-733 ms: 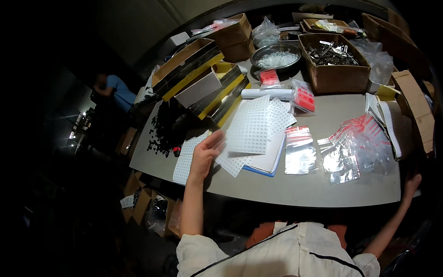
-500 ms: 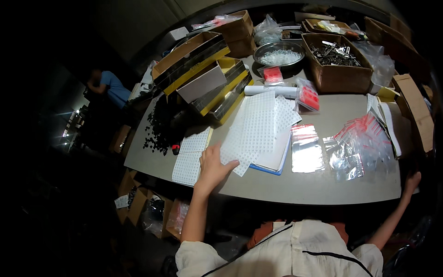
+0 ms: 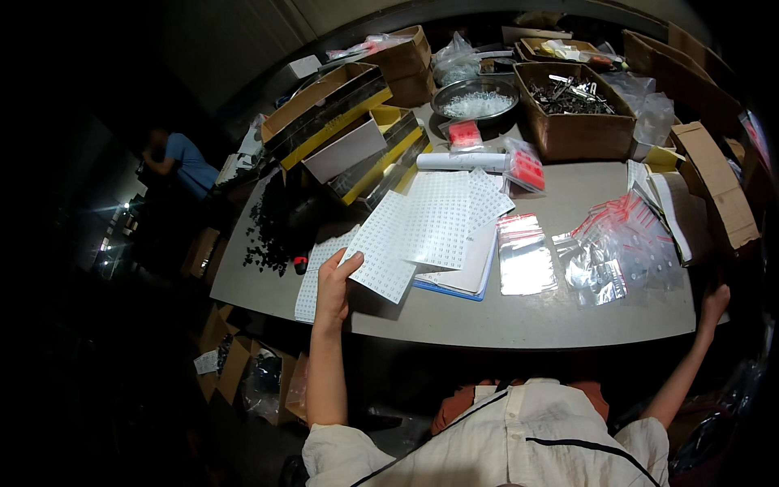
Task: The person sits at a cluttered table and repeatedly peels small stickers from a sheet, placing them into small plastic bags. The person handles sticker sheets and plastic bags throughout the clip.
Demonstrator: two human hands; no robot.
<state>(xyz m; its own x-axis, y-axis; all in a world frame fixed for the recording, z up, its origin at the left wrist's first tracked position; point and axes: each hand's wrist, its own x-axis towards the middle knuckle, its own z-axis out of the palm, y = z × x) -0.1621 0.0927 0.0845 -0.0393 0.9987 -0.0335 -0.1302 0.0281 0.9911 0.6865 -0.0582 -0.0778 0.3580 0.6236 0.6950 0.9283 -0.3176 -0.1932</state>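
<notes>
My left hand [image 3: 331, 284] pinches a white sheet of printed labels [image 3: 380, 247] by its lower left corner, thumb on top. The sheet is lifted and tilted. Beside it lie more label sheets [image 3: 438, 215] on a blue-edged folder [image 3: 454, 290]. Partly under the held sheet and my hand is a stack of similar sheets [image 3: 308, 290]. At the table's right edge is my right hand [image 3: 714, 302], in shadow; its fingers cannot be made out. Nearest to it are a notebook [image 3: 672, 215] and red-topped zip bags [image 3: 625, 252].
Clear packets [image 3: 526, 256] lie mid-table [image 3: 406, 325]. Behind are a paper roll [image 3: 462, 161], red packets [image 3: 526, 166], a bowl of clear pieces [image 3: 475, 101] and a carton of metal parts [image 3: 576, 130]. Black-and-yellow boxes [image 3: 349, 146] and small black pieces [image 3: 272, 227] stand left. A person [image 3: 188, 158] is far left.
My left hand has moved slightly left and closed on a label sheet, raising it off the others. My right hand stays by the table's right edge. The whole view has shifted slightly.
</notes>
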